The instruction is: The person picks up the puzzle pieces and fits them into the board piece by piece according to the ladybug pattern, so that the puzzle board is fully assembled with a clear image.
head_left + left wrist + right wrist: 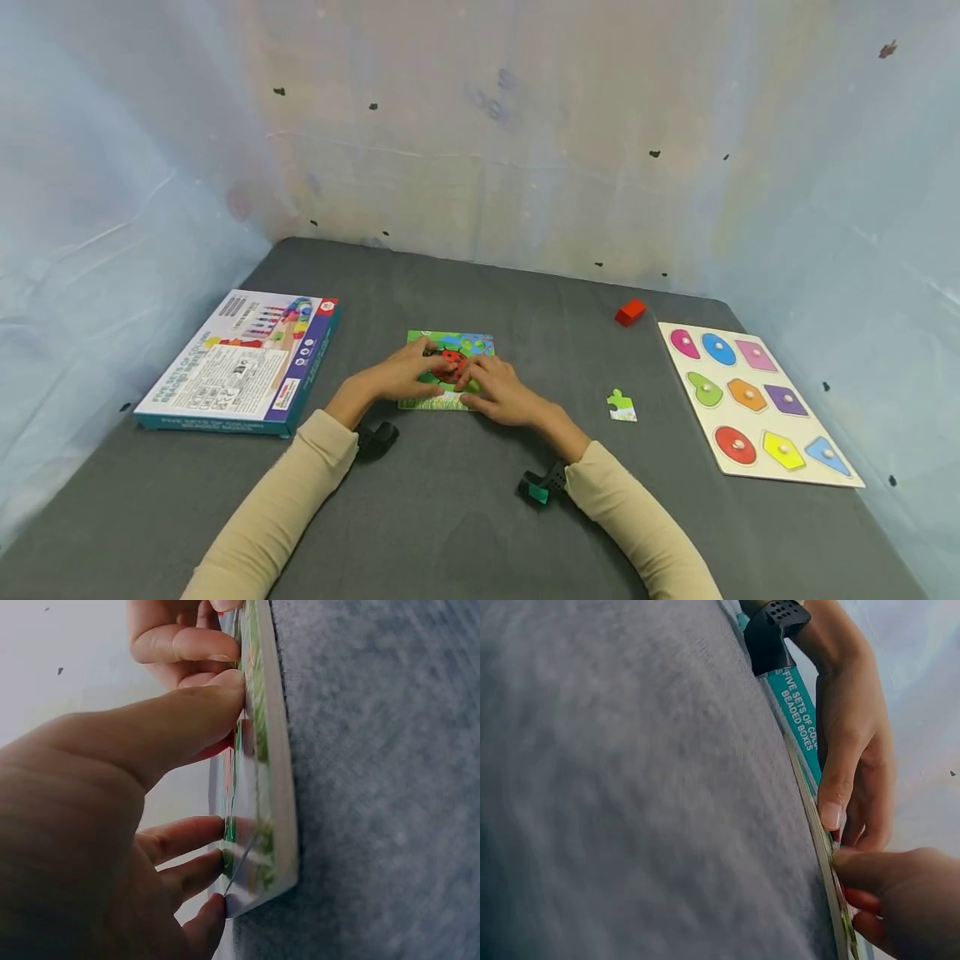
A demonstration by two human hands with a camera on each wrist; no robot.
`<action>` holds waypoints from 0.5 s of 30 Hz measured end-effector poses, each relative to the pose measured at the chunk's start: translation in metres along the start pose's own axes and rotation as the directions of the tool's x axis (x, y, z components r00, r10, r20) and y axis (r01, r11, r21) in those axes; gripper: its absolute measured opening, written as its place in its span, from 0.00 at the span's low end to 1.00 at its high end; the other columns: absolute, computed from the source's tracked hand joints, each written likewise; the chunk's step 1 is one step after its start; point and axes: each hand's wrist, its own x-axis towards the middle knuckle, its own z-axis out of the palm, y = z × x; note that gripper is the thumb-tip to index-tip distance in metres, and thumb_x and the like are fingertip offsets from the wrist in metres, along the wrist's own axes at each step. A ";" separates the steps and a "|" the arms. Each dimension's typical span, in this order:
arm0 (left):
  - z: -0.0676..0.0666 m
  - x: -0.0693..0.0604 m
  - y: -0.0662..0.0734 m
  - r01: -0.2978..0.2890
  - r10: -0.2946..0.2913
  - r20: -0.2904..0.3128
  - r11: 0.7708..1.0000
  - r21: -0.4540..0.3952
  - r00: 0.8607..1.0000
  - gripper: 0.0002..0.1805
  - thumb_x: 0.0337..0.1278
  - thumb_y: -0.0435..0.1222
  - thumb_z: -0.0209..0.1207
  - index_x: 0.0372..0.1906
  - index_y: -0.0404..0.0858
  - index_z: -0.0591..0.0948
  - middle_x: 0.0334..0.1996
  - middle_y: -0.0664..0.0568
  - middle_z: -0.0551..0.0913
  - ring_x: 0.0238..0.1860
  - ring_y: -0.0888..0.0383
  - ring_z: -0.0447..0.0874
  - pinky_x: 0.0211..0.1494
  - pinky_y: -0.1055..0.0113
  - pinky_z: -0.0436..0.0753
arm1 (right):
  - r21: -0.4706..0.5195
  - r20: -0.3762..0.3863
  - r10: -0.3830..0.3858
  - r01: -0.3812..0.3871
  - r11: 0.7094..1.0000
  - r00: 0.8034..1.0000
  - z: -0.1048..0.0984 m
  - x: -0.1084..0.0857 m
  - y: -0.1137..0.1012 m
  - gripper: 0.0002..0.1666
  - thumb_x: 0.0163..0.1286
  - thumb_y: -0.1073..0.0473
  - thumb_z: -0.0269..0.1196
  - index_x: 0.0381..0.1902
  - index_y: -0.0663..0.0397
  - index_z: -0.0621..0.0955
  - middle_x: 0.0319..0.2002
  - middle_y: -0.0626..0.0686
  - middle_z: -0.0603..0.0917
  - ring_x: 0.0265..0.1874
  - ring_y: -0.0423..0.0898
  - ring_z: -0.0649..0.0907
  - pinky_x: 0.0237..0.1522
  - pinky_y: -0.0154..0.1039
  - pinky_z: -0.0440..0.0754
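Observation:
A ladybug jigsaw puzzle (480,344) in a flat tray lies on the grey table. My left hand (400,372) rests on its left part, thumb near the front edge and the other fingers spread toward the back. From the right, my right hand (501,393) touches the puzzle's middle with thumb and fingertips, close to the left fingers. In the left wrist view, the left thumb (180,724) presses the puzzle surface. Both hands hide much of the ladybug picture. A loose green and white puzzle piece (622,407) lies to the right of the puzzle.
A boxed bead set (225,367) lies at the left. On the right is a board of knobbed shapes (723,417), with a red block (630,312) near its far left corner. Plastic sheeting (480,167) stands behind the table. Dark straps (542,485) sit on the wrists.

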 end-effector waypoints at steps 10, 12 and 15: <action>-0.003 0.001 0.003 0.007 -0.007 -0.002 1.000 0.016 1.000 0.26 0.59 0.45 0.60 0.62 0.45 0.73 0.64 0.34 0.59 0.63 0.38 0.60 0.57 0.44 0.68 | 0.091 0.009 -0.026 0.025 0.996 1.000 -0.036 -0.011 0.005 0.20 0.64 0.58 0.64 0.53 0.59 0.78 0.54 0.56 0.77 0.57 0.48 0.72 0.59 0.48 0.67; -0.003 0.000 0.003 0.002 -0.002 -0.001 1.000 0.022 1.000 0.25 0.59 0.45 0.60 0.61 0.44 0.74 0.64 0.34 0.59 0.63 0.39 0.60 0.57 0.44 0.68 | 0.083 -0.040 -0.002 0.005 0.997 0.999 -0.042 -0.020 0.008 0.23 0.61 0.59 0.66 0.53 0.61 0.78 0.55 0.57 0.76 0.58 0.49 0.72 0.58 0.49 0.69; -0.002 -0.001 0.002 0.000 0.000 -0.004 1.000 0.027 1.000 0.25 0.59 0.44 0.60 0.60 0.44 0.74 0.64 0.35 0.60 0.62 0.39 0.61 0.57 0.44 0.67 | 0.081 -0.119 0.057 -0.047 0.996 0.991 -0.052 -0.036 0.015 0.26 0.58 0.59 0.68 0.54 0.61 0.78 0.54 0.56 0.77 0.56 0.49 0.74 0.56 0.49 0.71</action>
